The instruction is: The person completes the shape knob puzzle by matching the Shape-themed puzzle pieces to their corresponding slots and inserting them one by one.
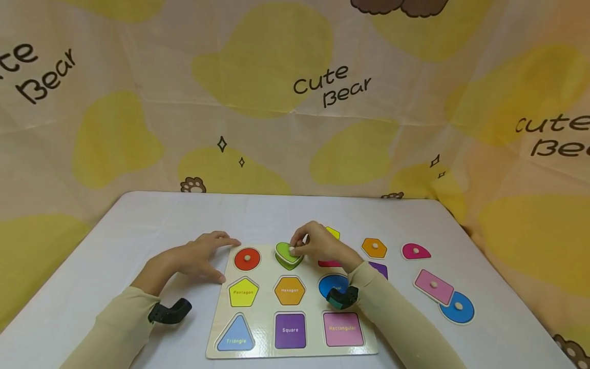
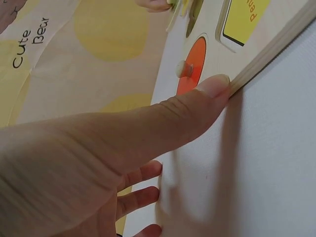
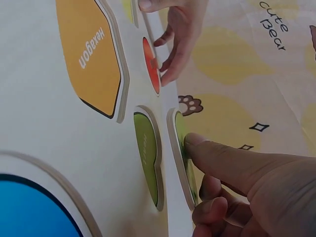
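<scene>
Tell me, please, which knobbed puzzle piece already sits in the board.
The red circle, at the board's far-left corner. The right hand holds the green heart above its recess; the other visible loose pieces lie on the table.

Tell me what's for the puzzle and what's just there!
For the puzzle:
- board
- green heart
- red circle
- orange hexagon
- magenta half-circle
- pink rectangle
- blue piece
- yellow piece
- purple piece

Just there:
- bear-print cloth
- black wrist cameras
</scene>
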`<state>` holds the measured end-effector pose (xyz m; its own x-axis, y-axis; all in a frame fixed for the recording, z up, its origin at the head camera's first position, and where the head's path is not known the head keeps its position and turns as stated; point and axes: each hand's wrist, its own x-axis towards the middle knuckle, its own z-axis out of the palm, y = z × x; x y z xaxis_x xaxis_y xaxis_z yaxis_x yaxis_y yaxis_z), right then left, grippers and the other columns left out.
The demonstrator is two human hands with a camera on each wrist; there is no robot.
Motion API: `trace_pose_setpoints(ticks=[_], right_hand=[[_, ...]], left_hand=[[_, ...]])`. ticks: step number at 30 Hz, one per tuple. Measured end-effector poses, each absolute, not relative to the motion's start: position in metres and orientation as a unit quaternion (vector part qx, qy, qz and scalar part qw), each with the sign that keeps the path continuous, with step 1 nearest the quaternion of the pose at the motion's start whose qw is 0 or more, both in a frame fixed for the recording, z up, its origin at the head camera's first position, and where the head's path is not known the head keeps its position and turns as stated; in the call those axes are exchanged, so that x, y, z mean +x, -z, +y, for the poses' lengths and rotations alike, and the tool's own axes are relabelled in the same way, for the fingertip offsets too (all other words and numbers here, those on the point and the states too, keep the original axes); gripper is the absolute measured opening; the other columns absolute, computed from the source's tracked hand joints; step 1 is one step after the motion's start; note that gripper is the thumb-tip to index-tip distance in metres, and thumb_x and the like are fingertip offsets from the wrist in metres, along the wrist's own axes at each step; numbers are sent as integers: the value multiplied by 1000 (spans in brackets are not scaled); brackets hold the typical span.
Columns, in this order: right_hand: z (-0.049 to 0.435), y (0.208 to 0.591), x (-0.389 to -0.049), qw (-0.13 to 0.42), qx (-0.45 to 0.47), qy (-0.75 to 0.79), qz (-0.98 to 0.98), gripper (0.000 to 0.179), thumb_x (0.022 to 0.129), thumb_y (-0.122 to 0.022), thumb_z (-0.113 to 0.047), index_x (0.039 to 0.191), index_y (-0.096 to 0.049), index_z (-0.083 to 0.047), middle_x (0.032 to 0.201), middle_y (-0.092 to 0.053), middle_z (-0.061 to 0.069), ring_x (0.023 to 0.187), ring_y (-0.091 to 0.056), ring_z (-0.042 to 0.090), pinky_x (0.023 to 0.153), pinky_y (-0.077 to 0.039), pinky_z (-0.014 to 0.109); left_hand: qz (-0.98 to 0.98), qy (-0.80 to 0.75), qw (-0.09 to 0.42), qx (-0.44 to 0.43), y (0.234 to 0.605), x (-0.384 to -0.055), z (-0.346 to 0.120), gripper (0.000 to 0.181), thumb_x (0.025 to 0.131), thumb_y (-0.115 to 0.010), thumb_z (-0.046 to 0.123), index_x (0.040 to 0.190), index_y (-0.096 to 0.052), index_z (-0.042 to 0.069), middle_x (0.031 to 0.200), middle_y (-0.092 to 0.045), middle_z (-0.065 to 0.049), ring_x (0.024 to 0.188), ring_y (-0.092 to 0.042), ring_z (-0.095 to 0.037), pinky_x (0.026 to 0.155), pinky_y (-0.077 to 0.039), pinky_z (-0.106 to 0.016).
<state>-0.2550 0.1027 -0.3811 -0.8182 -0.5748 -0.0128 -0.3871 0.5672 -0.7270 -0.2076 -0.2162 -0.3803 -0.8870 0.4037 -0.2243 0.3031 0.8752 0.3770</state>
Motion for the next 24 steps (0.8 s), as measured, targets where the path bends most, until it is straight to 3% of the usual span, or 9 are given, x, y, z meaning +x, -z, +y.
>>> trace_pose_setpoints(ticks=[24], right_hand=[[98,393,-255,139,-274,375,875,7,85,-81,-10,88,-77,-6,74,-58,-2,71,-50,12,61,-43,18]], left_hand=[[957,-169,147,184,379,-206,-217,86,70,-90,42,145,-53,26,155,-41,-21,142,-36,-50,103,-38,-79]])
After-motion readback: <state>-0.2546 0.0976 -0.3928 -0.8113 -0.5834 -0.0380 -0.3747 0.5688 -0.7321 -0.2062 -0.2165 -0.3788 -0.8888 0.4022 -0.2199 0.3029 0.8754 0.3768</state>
